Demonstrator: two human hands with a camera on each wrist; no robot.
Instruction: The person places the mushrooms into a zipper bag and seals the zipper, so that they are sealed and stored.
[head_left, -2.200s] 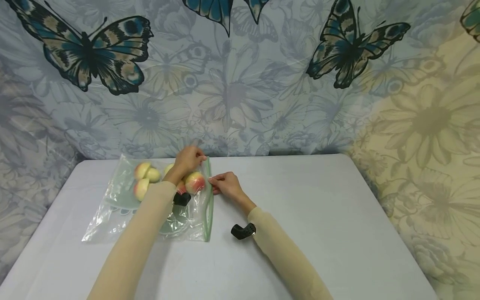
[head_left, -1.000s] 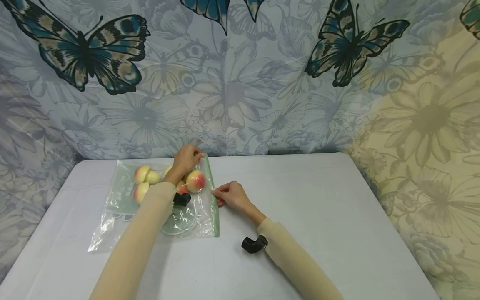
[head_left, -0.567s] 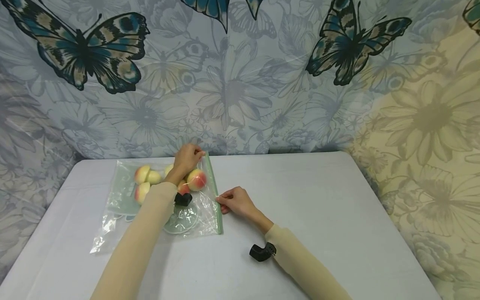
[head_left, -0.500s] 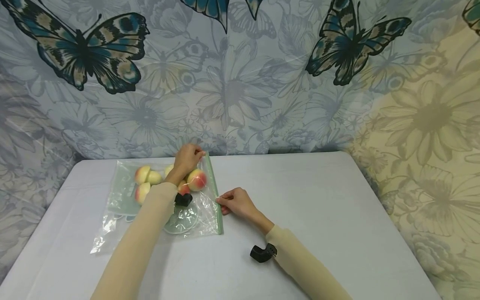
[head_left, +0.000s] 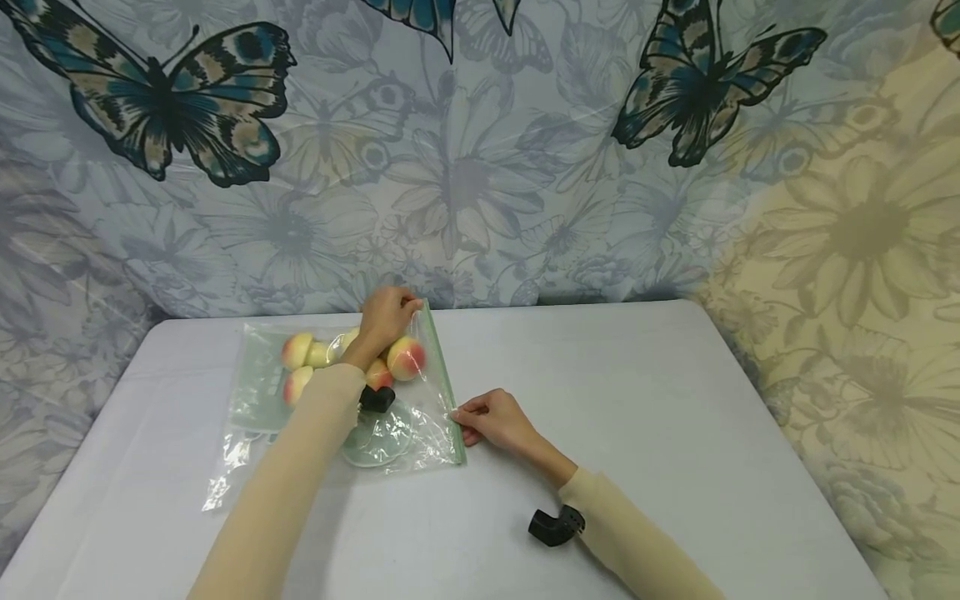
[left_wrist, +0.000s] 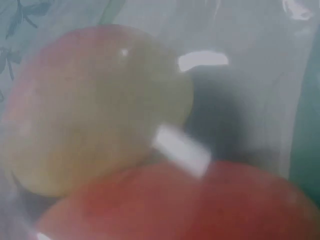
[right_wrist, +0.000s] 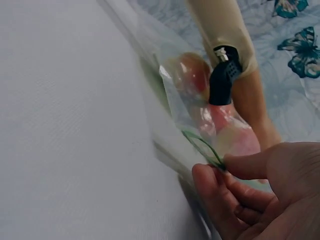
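Note:
A clear zip bag lies on the table, its green zip strip along the right side. Inside are several yellow-and-red peach-like fruits, a pale green flat board and a round clear dish. My left hand reaches over the bag and pinches the strip's far end. Lower down the strip, my right hand pinches it between thumb and forefinger; the right wrist view shows the green edge at those fingertips. Up close in the left wrist view are a yellowish fruit and a red one behind shiny plastic.
A white-covered table extends right of the bag and towards the front. Behind it hangs a butterfly-and-flower cloth, close to the table's back edge. A black wrist camera is worn on each sleeve.
My right hand has slid along the strip towards me and to the right. The strip, gaping earlier, now lies straight and flat. The bag and left hand have shifted slightly right.

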